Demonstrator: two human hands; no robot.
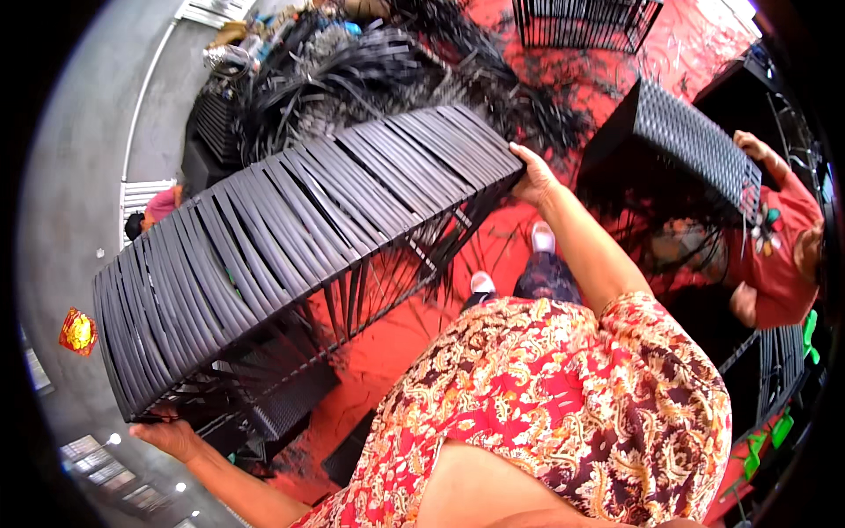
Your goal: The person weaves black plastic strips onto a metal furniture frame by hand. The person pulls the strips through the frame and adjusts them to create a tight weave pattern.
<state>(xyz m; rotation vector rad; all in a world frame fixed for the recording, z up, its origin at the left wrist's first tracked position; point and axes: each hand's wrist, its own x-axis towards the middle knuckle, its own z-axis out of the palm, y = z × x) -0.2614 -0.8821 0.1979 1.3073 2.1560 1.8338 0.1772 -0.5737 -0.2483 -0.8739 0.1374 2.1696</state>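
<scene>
A long black furniture frame (273, 233), wound with flat black strips side by side, stretches slantwise in front of me. Gaps show between some strips, and its open side reveals thin bars and crossing strips. At the near left corner, my left hand (172, 437) grips it, with part of the fingers hidden beneath the edge. My right hand (535, 176) is closed on the opposite end, at the far right corner. The frame seems tilted above the red floor, though whether any part rests on something is hidden.
A tangled heap of loose black strips (370, 70) lies beyond the frame. To the right, a person in a red shirt (783, 251) handles a black woven piece (669, 145). Another black frame (585, 25) stands at the far edge. Strip scraps litter the red floor (480, 18).
</scene>
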